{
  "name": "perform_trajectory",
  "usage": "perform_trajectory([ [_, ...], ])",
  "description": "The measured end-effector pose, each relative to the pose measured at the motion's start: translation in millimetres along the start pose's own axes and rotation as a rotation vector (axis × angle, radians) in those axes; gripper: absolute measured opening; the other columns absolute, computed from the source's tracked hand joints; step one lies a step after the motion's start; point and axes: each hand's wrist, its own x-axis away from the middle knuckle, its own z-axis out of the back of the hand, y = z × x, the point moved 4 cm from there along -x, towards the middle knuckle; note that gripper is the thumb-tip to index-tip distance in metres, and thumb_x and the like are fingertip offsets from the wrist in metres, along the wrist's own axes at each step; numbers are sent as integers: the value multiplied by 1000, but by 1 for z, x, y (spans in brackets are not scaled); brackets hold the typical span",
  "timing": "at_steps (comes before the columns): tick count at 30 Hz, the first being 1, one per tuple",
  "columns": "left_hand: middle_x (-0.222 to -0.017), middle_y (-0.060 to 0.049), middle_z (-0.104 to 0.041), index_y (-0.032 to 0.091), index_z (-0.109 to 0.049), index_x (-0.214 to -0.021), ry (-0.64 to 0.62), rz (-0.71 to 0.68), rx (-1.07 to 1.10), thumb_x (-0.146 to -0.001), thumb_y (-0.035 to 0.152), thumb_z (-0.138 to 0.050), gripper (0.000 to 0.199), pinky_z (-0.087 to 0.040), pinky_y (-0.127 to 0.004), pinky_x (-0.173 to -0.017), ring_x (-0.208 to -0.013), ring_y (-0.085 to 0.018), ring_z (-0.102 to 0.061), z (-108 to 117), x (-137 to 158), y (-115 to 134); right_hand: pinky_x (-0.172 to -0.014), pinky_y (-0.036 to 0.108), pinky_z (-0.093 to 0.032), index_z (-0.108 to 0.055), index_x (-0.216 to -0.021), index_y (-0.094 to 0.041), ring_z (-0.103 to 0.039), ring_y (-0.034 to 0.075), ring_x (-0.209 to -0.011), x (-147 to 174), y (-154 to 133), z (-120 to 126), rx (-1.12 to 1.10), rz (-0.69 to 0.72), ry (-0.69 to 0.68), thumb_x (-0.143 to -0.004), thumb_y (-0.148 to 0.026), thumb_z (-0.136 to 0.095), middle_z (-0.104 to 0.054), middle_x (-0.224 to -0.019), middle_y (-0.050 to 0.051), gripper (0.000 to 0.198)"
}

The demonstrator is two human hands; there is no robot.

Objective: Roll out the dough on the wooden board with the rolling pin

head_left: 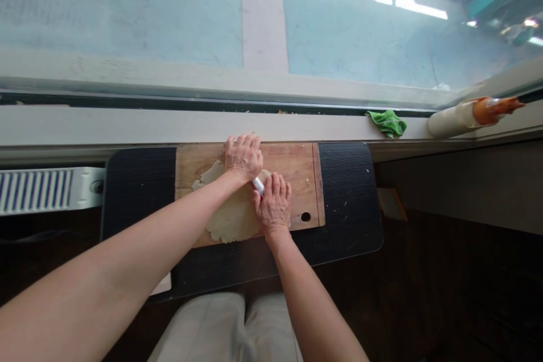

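Note:
A flattened sheet of pale dough (232,216) with ragged edges lies on a wooden cutting board (297,161). Across the dough runs a silvery cylinder used as a roller (258,185); only a short piece shows between my hands. My left hand (245,156) is curled over its far end, near the board's back edge. Over the near end bends my right hand (274,202), with its fingers pointing away from me. Both palms press down on the cylinder, which hides most of it and part of the dough.
The board lies on a black table (348,203) against a white windowsill (127,126). On the sill are a green cloth (388,123) and a white bottle with an orange top (453,119). A white radiator (46,189) stands at the left. Crumbs dot the sill.

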Motion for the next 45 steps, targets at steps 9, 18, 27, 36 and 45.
perform_trajectory([
  [9, -124, -14, -58, 17, -50, -125, -55, 27, 59, -89, 30, -32, 42, -27, -50, -101, -118, -30, -48, -20, -44, 31, -112, 49, -21, -50, -133, -9, -36, 28, -134, -27, 35, 6, 9, -49, 31, -96, -37, -37, -46, -142, 17, 48],
  [18, -124, -14, -59, 15, -50, -126, -17, 40, 13, -89, 24, -35, 41, -23, -51, -106, -122, -29, -46, -11, -25, 9, -113, 49, -21, -43, -138, -8, -30, 29, -138, -11, 5, -3, -11, 13, -15, -97, -37, -35, -39, -146, 17, 51],
  [27, -143, -11, -49, 18, -54, -130, 28, 90, -17, -91, 30, -35, 45, -9, -54, -116, -137, -27, -36, 32, 126, -56, -114, 40, -23, -52, -128, -16, -41, 23, -129, -16, -6, 3, -134, 306, -19, -93, -40, -46, -52, -136, 10, 44],
  [36, -141, -11, -51, 19, -53, -128, 134, 311, 14, -86, 26, -42, 44, -15, -54, -114, -132, -29, -42, 26, 114, -52, -106, 40, -32, -55, -124, -16, -46, 24, -122, -42, -23, 0, -86, 112, 62, -91, -26, -42, -53, -133, 11, 37],
  [45, -133, -16, -53, 14, -53, -123, 191, 417, -1, -88, 29, -40, 41, -18, -56, -111, -129, -31, -41, 32, 57, -77, -107, 44, -29, -52, -126, -12, -44, 26, -122, -109, -30, -4, -50, 127, 89, -91, -25, -41, -54, -130, 13, 38],
])
